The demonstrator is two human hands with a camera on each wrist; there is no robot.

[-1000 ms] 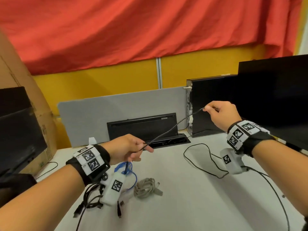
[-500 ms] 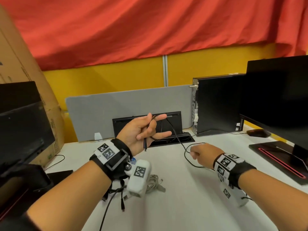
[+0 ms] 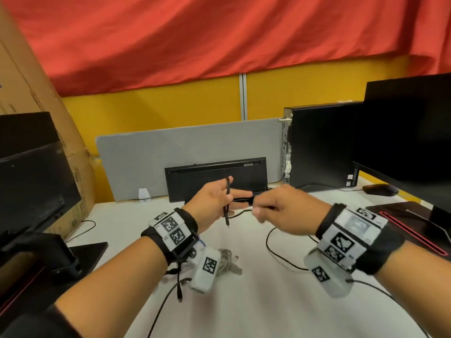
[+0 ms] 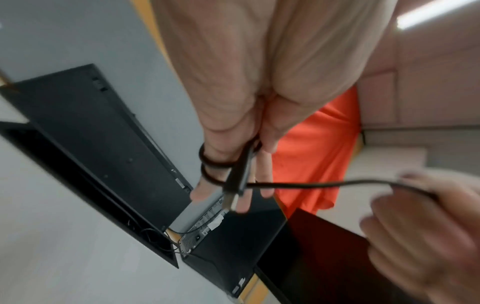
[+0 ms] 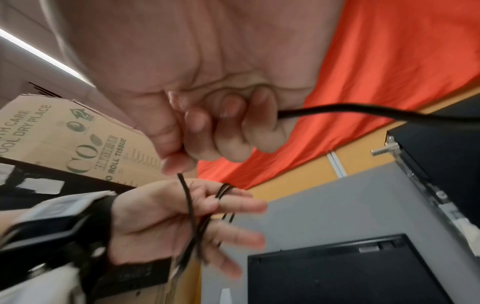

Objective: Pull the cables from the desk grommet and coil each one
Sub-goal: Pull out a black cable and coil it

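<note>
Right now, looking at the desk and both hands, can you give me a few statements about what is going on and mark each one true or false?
1. The black cable is looped around fingers of the left hand. True.
2. The right hand is empty. False: it grips the black cable and holds it out from the left hand.
3. A grey cable bundle lies on the desk. True.
4. The grommet lid is closed flat. False: it stands raised open behind the hands.
5. The curtain behind the desk is blue. False: it is red.
</note>
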